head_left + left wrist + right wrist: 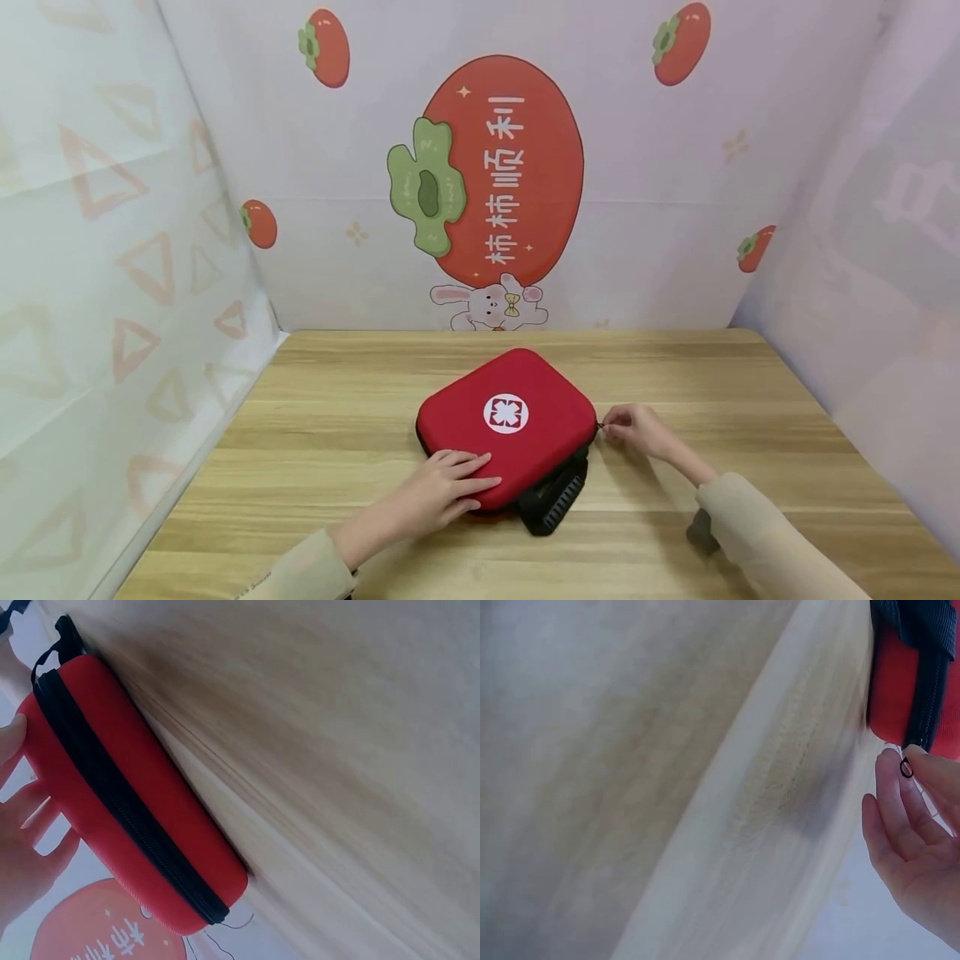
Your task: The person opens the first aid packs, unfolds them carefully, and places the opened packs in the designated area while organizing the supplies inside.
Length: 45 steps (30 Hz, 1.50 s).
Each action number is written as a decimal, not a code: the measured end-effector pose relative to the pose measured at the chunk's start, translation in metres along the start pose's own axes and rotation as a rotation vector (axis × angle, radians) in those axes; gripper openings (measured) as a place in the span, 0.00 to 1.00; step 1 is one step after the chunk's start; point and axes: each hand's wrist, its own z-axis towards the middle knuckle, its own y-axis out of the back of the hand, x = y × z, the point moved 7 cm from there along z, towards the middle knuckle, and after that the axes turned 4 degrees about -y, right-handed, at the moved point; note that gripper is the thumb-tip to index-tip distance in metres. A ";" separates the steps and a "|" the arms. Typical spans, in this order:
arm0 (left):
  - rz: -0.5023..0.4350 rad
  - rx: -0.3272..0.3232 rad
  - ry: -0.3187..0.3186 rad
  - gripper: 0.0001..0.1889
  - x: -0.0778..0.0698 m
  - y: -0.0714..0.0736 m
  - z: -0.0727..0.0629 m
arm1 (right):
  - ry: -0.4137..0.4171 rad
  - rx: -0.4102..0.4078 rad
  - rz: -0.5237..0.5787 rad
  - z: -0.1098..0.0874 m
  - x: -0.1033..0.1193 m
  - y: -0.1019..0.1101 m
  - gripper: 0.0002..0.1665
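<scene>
A red zippered first-aid case with a white round emblem lies on the wooden table, turned at an angle. My left hand rests on its near left part with the fingers spread over the lid. At the case's right corner, my right hand pinches the small dark zipper pull between thumb and fingers. The black zipper band runs along the side and looks closed in the left wrist view. A black carrying handle sticks out from the near right side, on the table.
The wooden table reaches back to a white cloth backdrop printed with persimmons and a rabbit. Cloth walls stand on the left and right.
</scene>
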 end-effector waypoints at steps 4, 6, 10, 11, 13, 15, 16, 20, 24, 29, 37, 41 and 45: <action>0.018 0.009 -0.030 0.21 -0.010 -0.002 0.003 | -0.009 -0.034 -0.032 0.007 -0.003 0.002 0.04; 0.027 0.018 -0.039 0.22 -0.014 -0.003 0.004 | -0.023 -0.052 -0.050 0.011 -0.005 0.002 0.04; 0.011 0.046 -0.053 0.23 -0.022 -0.004 0.009 | -0.048 -0.083 -0.073 0.019 -0.007 0.002 0.04; 0.005 0.059 -0.056 0.23 -0.023 -0.004 0.010 | -0.053 -0.089 -0.078 0.020 -0.007 0.002 0.04; -0.024 0.092 -0.056 0.23 -0.026 -0.006 0.013 | -0.066 -0.103 -0.083 0.023 -0.008 0.002 0.04; -0.061 0.128 -0.052 0.23 -0.028 -0.008 0.016 | -0.070 -0.108 -0.081 0.026 -0.009 0.001 0.05; -0.085 0.145 -0.050 0.23 -0.029 -0.010 0.017 | -0.075 -0.113 -0.086 0.026 -0.010 0.001 0.05; -0.162 0.176 -0.026 0.23 -0.030 -0.014 0.023 | -0.076 -0.125 -0.081 0.027 -0.011 0.001 0.05; -0.161 0.176 -0.008 0.23 -0.028 -0.017 0.026 | -0.039 -0.119 -0.055 0.026 -0.007 -0.002 0.04; -0.143 0.178 0.001 0.23 -0.026 -0.017 0.025 | 0.005 -0.076 -0.043 0.020 -0.002 -0.006 0.04; -0.089 0.124 0.020 0.23 -0.020 -0.018 0.033 | 0.027 0.088 0.119 -0.003 0.016 -0.028 0.04; -0.079 0.127 0.050 0.23 -0.017 -0.021 0.038 | 0.027 0.093 0.161 -0.011 0.018 -0.037 0.04; -0.062 0.123 0.091 0.23 -0.014 -0.024 0.042 | 0.048 0.127 0.144 -0.021 0.030 -0.051 0.04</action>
